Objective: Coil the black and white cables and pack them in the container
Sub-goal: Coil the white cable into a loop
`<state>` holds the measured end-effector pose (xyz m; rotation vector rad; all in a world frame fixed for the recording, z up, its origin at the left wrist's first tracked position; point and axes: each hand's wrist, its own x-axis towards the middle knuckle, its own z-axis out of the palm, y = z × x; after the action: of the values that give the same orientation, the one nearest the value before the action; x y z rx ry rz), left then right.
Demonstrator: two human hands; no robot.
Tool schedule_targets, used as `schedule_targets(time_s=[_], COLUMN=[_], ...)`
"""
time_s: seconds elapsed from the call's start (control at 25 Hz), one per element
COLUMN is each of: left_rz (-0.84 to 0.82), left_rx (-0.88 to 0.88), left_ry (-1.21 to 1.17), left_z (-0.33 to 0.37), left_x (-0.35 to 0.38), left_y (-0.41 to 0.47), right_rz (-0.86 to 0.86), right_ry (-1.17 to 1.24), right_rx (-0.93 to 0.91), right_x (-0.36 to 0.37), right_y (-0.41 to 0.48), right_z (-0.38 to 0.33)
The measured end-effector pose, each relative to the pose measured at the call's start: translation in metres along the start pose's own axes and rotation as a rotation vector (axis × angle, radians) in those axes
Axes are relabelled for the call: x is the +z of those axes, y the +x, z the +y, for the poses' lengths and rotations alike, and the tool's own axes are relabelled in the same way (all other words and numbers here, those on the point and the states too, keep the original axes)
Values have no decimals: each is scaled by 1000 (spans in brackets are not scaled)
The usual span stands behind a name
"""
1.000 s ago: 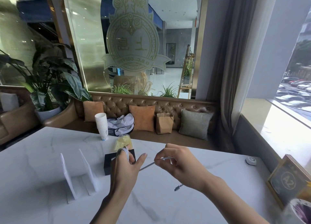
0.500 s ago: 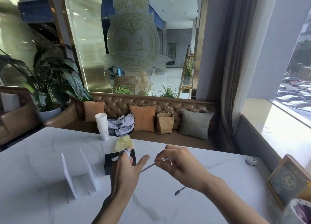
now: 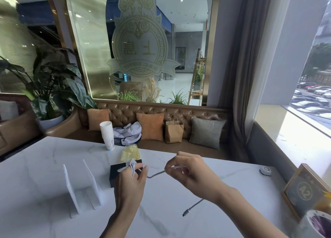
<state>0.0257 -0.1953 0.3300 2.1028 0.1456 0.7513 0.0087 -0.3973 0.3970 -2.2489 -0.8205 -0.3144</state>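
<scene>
My left hand point(image 3: 129, 184) is raised over the table with several loops of the white cable point(image 3: 155, 174) wound around its fingers. My right hand point(image 3: 189, 173) pinches the same cable a short way to the right, and the strand runs taut between the two hands. The cable's free end with its plug point(image 3: 187, 213) hangs below my right wrist, just above the table. A black box point(image 3: 114, 173) sits on the table right behind my left hand, partly hidden by it. I see no black cable.
A white divider stand point(image 3: 80, 187) with two upright panels is left of my left hand. Behind the box lie a yellow bag point(image 3: 130, 152) and a stack of paper cups point(image 3: 107, 135). A framed sign point(image 3: 304, 189), a tape roll point(image 3: 317, 223) and a small white puck point(image 3: 265, 170) sit at right.
My left thumb has folded in from its spread position onto the coil. The plug end has drifted slightly lower and right. Both hands otherwise stay in place.
</scene>
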Motion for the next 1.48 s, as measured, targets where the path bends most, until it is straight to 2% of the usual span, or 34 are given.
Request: schedule_targets(time_s=[0.16,0.44,0.68,0.96,1.08,1.48], left_rz=[19,52,-55,27,20,-41], left_rx=[2,-57,-131,-47,-72,-42], left_ry=[-84,-99,-190,-120,-185,-156], left_z=[4,0,5,7,9,6], left_x=[2,4,14,20,20,26], left_y=[1,5,3,6,6,1], right_rz=[-32,-28,-32,-25,-13,-2], right_ry=[-17,-44,-73,-68,-70,-69], right_rx=[0,48,64,99,106,115], right_x=[5,3,3,-1,-2,-4], right_y=[-2,-9,-16,-21,-21,-22], right_z=[0,10,16,21,23,23])
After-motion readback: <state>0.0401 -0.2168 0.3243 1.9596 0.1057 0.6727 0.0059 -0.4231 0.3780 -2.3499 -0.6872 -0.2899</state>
